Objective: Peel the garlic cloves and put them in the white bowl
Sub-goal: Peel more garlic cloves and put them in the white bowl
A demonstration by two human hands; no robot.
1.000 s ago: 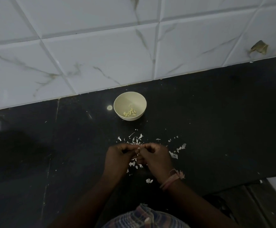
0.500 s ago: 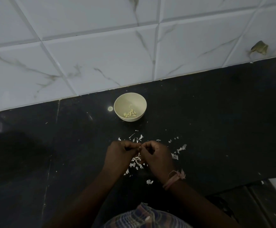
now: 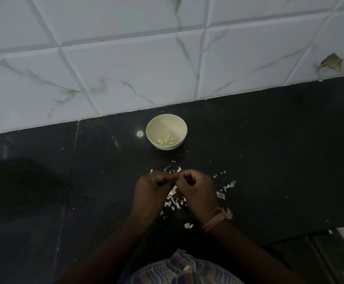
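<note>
Peeling in progress, mid-task by my read. Left hand (image 3: 153, 186) and right hand (image 3: 195, 188) meet fingertip to fingertip above the black stone tabletop (image 3: 279, 160), both curled. Each grip looks pinched on one small thing between them, presumably a garlic clove (image 3: 178, 175); only a pale sliver shows at the contact point, so I cannot tell how much skin is left on it.

Small round white bowl (image 3: 166, 131) stands at 12 o'clock from the hands, near them but apart, close to the white marble-veined wall tiles (image 3: 126, 74). Handful of pale yellow peeled cloves (image 3: 166, 140) lies on its floor.

Torn white papery skins (image 3: 175, 201) scattered under and around the hands, spreading to 3 o'clock, one loose flake at 6 o'clock. Pink thread band (image 3: 218, 218) on the right wrist. Checked cloth (image 3: 179, 269) at 6 o'clock, bottom edge of view.

No unpeeled stock visible on the tabletop; it may be hidden in a palm.

Next move, as I judge it: strip off the last skin with the fingertips, let it drop, then carry the bare clove forward to 12 o'clock and release it over the bowl. Small slippery piece, so a firm pinch is needed.
</note>
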